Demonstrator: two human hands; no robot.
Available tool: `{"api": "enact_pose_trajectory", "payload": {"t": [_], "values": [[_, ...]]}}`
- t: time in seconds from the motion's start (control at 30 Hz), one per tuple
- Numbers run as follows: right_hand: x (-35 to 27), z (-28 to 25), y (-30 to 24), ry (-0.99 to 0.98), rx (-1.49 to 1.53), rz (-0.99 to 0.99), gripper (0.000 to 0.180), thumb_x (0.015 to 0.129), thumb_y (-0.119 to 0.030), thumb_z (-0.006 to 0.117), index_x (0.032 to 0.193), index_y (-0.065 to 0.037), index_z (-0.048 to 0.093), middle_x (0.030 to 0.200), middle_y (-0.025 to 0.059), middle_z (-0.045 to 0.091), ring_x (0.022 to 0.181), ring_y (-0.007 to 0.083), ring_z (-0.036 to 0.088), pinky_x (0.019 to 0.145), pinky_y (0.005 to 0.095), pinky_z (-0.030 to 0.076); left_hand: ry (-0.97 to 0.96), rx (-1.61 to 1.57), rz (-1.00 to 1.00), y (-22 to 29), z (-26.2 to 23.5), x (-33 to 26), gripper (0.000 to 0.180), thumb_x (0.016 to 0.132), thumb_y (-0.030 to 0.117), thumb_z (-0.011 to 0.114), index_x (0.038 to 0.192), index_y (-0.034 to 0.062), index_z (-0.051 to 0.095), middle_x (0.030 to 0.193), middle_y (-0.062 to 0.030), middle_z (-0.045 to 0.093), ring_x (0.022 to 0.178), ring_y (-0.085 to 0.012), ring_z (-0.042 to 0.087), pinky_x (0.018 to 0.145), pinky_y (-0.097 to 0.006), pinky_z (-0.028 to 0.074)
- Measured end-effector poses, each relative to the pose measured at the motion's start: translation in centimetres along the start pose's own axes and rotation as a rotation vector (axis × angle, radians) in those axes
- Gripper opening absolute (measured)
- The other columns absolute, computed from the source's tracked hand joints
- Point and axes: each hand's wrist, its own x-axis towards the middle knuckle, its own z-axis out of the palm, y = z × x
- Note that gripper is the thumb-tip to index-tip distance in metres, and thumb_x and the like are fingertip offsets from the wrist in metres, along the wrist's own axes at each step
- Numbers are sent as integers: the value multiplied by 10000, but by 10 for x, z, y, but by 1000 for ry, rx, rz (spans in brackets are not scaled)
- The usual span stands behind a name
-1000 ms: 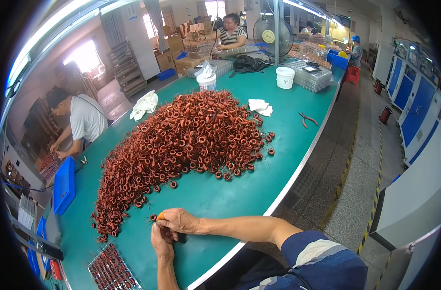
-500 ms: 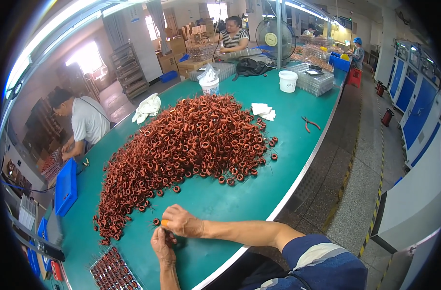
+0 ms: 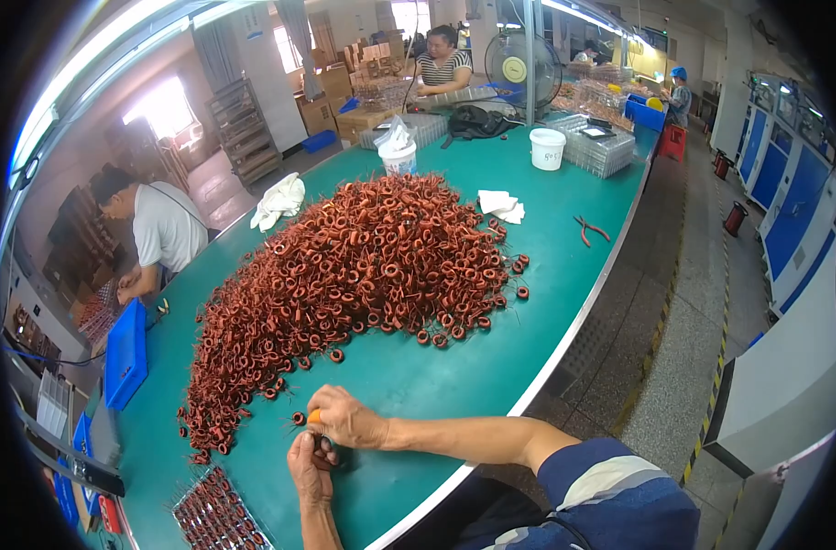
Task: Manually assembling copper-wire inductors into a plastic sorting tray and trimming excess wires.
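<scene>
Both hands meet low on the green worktop [image 3: 491, 367], close to its near edge. The left hand [image 3: 310, 469] comes up from the lower edge with its fingers curled around a small dark ring coil [image 3: 323, 445], so its grip is clenched on that coil. The right hand [image 3: 346, 418] reaches in from the 3 o'clock side, forearm lying almost flat across the worktop, and sits directly on top of the left at about 1 o'clock from it, the two touching. Its fingertips pinch something small and orange [image 3: 314, 417] (a tool handle or a cap, too small to tell), so that grip is closed as well. The relation that matters is where the stock lies: the big heap of copper-wound coils [image 3: 363, 266] spreads from 12 o'clock away toward 1 o'clock of the hands, and its thin tail [image 3: 218, 403] runs down at 10 o'clock, near the left hand. One loose coil [image 3: 298, 418] lies just beside the right hand's fingertips at 9 o'clock, nearest of all. A tray of finished coils [image 3: 218, 518] sits at 8 o'clock of the left hand, near but apart. The held coil's axis is hidden by the fingers.
</scene>
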Motion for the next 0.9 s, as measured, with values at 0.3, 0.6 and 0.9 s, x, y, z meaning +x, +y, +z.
{"api": "enact_pose_trajectory", "payload": {"t": [0.3, 0.6, 0.9], "values": [[3, -1, 8, -36, 191, 180, 125, 833, -147, 658, 812, -24, 667, 894, 64, 583, 937, 255, 516, 870, 382, 423, 81, 31, 67, -2, 7, 0, 144, 946, 185, 558, 953, 41, 569, 692, -47, 553, 556, -131, 523, 474, -243, 446], [1, 2, 5, -52, 280, 328, 169, 863, -179, 630, 817, -22, 671, 906, 81, 584, 942, 258, 517, 848, 362, 444, 40, -17, 134, -1, 10, -4, 151, 958, 195, 544, 1045, 71, 549, 733, -33, 522, 597, -128, 509, 504, -240, 439], [1, 1, 4, -5, 107, 77, 159, 860, -167, 628, 812, -21, 669, 936, 74, 597, 969, 259, 524, 858, 354, 441, 97, -42, 86, 1, 7, -3, 125, 960, 176, 517, 1029, 75, 539, 706, -37, 491, 559, -151, 488, 484, -261, 419]]}}
